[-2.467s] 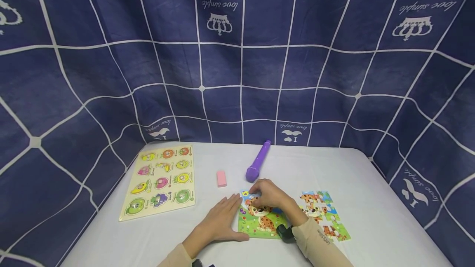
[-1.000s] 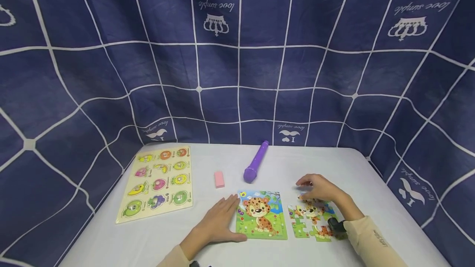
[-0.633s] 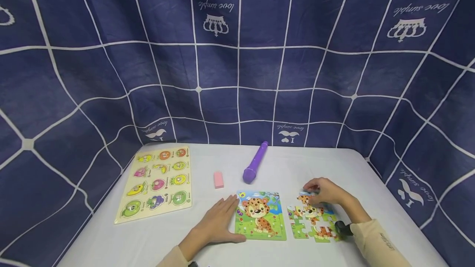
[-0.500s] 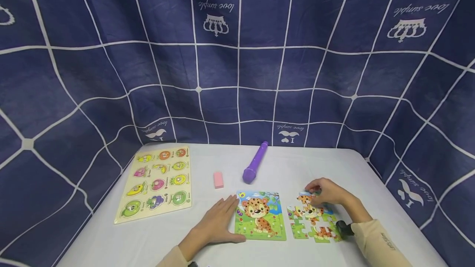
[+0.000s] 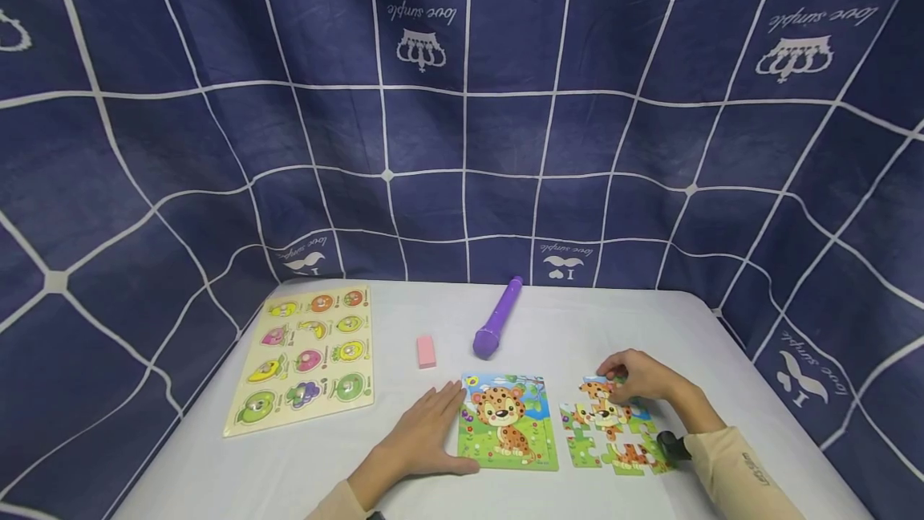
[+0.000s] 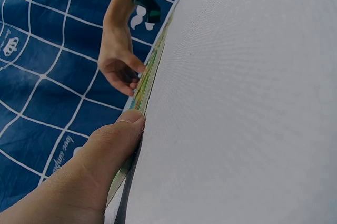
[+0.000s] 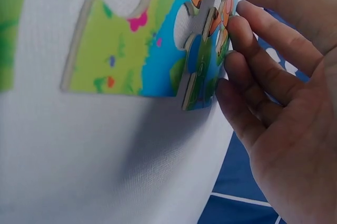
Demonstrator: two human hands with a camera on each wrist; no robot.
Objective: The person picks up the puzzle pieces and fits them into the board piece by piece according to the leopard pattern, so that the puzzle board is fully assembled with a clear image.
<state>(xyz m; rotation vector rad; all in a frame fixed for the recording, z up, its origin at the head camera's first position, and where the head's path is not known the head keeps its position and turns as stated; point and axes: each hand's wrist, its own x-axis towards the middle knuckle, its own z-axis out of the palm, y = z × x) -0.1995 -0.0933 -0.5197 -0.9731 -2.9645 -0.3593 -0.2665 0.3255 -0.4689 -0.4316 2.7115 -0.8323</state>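
Observation:
My left hand (image 5: 426, 433) rests flat on the table at the left side of a square leopard picture board (image 5: 508, 456). Its thumb (image 6: 118, 137) lies along the board's edge in the left wrist view. To the right, loosely fitted leopard jigsaw pieces (image 5: 585, 452) lie with gaps between them. Over their far edge, my right hand (image 5: 647, 379) holds a jigsaw piece at the top between thumb and fingers. In the right wrist view its fingertips (image 7: 231, 58) meet the far side of the blue and green pieces (image 7: 202, 84); the palm hides part of the puzzle in the head view.
A wooden fruit peg puzzle (image 5: 241, 424) lies at the left. Behind the picture board are a pink block (image 5: 426, 351) and a purple toy microphone (image 5: 498, 319). Blue checked cloth (image 5: 462, 135) hangs around the white table's back and sides.
My right hand has moved right, from over the picture board to the loose jigsaw pieces, then slightly nearer with its fingers drawing in at the top. My left hand stays by the board.

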